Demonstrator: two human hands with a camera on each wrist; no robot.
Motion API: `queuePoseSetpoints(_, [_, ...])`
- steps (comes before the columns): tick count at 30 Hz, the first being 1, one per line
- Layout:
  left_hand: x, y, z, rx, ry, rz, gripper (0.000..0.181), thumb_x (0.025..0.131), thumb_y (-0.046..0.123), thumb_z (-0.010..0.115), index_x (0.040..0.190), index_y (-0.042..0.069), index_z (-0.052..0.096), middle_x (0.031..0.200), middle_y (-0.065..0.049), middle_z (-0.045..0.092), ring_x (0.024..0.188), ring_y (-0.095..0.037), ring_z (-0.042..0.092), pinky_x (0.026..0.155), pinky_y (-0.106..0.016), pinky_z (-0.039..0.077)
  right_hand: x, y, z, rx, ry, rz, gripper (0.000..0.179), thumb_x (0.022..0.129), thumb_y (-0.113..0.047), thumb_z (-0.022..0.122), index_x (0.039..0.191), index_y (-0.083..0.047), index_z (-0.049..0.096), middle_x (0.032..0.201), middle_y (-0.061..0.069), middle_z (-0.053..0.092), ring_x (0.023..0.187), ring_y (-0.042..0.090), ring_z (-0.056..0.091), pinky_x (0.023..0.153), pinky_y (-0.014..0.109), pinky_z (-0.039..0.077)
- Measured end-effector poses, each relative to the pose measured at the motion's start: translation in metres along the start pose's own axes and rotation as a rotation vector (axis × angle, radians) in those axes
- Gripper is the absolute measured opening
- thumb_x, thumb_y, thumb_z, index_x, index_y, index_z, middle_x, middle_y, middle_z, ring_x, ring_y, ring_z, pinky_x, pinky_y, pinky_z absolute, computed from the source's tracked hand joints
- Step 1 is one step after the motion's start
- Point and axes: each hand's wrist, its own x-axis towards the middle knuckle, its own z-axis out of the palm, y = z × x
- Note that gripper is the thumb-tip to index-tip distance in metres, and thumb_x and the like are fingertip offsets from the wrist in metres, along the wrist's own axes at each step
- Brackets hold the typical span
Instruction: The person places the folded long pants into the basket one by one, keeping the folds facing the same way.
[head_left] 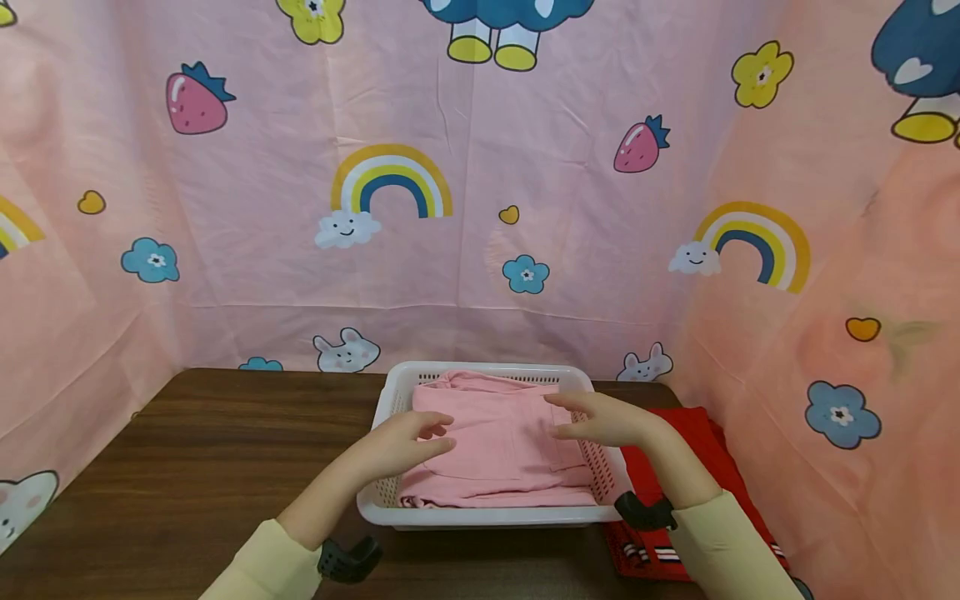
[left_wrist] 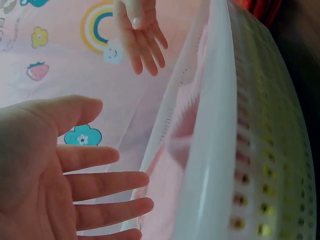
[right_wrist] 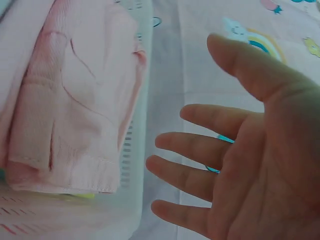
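Observation:
A white plastic basket [head_left: 495, 517] with perforated walls stands on the table, and a folded pink garment [head_left: 487, 433] lies inside it. The garment has stitched seams and looks like trousers or a skirt. Over the basket's left side hovers my left hand [head_left: 405, 446], its fingers extended and nothing held. My right hand [head_left: 600, 419] is above the right side, palm turned inward, fingers spread and holding nothing. In the right wrist view, a gap separates the fingers [right_wrist: 187, 175] from the garment [right_wrist: 90, 100]. Both hands appear apart from the cloth.
Red folded clothing [head_left: 675, 467] with striped trim lies right of the basket, partly under the right forearm. The dark wooden table [head_left: 187, 483] extends to the left. Pink printed curtains [head_left: 465, 267] enclose the back and both sides.

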Motion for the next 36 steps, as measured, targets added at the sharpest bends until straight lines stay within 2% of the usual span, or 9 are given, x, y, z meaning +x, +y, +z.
queuePoseSetpoints(6, [-0.003,0.006,0.011,-0.055,0.104,0.028,0.037,0.094,0.030,0.061,0.122,0.005,0.064,0.107,-0.004,0.067,0.100,-0.023,0.061,0.085,-0.043,0.050,-0.021,0.008,0.009,0.026,0.114,-0.033,0.059,0.093,-0.032,0.062,0.144,-0.007,0.044,0.145,0.019,0.041,0.132,0.041,0.035,0.096,0.063,0.035])
queuePoseSetpoints(11, [-0.005,0.017,0.017,-0.101,0.183,0.033,0.030,0.094,0.026,0.061,0.118,0.007,0.066,0.106,-0.004,0.068,0.095,-0.020,0.063,0.081,-0.039,0.051,-0.037,0.011,0.015,0.042,0.191,-0.001,0.060,0.092,-0.037,0.062,0.144,-0.012,0.045,0.144,0.016,0.043,0.133,0.040,0.035,0.095,0.065,0.035])
queuePoseSetpoints(15, [-0.007,0.026,0.023,-0.158,0.237,0.051,0.026,0.094,0.021,0.062,0.114,0.007,0.068,0.106,-0.005,0.069,0.090,-0.017,0.064,0.077,-0.034,0.051,-0.051,0.013,0.019,0.061,0.232,-0.004,0.057,0.093,-0.033,0.062,0.144,-0.013,0.045,0.143,0.017,0.044,0.131,0.041,0.037,0.094,0.065,0.036])
queuePoseSetpoints(18, [-0.009,0.032,0.027,-0.251,0.254,0.077,0.023,0.094,0.019,0.062,0.112,0.005,0.069,0.103,-0.005,0.070,0.089,-0.016,0.065,0.077,-0.031,0.051,-0.061,0.015,0.021,0.067,0.272,0.001,0.056,0.093,-0.032,0.062,0.143,-0.011,0.046,0.142,0.017,0.045,0.129,0.041,0.039,0.093,0.064,0.038])
queuePoseSetpoints(21, [-0.009,0.038,0.030,-0.394,0.230,0.118,0.023,0.095,0.015,0.061,0.111,0.000,0.068,0.100,-0.008,0.070,0.090,-0.019,0.066,0.080,-0.032,0.052,-0.071,0.017,0.023,0.086,0.315,0.022,0.057,0.093,-0.032,0.063,0.142,-0.008,0.047,0.141,0.017,0.047,0.129,0.041,0.040,0.092,0.062,0.040])
queuePoseSetpoints(24, [-0.008,0.045,0.033,-0.512,0.182,0.129,0.024,0.096,0.013,0.059,0.112,-0.003,0.066,0.098,-0.013,0.070,0.091,-0.023,0.067,0.079,-0.034,0.053,-0.080,0.019,0.022,0.118,0.347,0.021,0.056,0.092,-0.030,0.064,0.141,-0.008,0.048,0.139,0.017,0.048,0.128,0.040,0.041,0.091,0.061,0.041])
queuePoseSetpoints(30, [-0.001,0.058,0.040,-0.597,0.111,0.156,0.025,0.097,0.012,0.056,0.114,-0.005,0.064,0.098,-0.015,0.070,0.090,-0.025,0.067,0.075,-0.036,0.053,-0.099,0.027,0.021,0.168,0.401,0.036,0.056,0.093,-0.028,0.063,0.141,-0.004,0.046,0.139,0.019,0.048,0.128,0.043,0.040,0.090,0.060,0.043])
queuePoseSetpoints(36, [0.004,0.068,0.046,-0.698,0.017,0.207,0.025,0.098,0.008,0.054,0.115,-0.007,0.063,0.101,-0.019,0.069,0.093,-0.029,0.066,0.080,-0.050,0.051,-0.111,0.041,0.020,0.253,0.452,0.061,0.054,0.096,-0.027,0.060,0.142,-0.004,0.043,0.139,0.022,0.046,0.125,0.044,0.042,0.086,0.043,0.051])
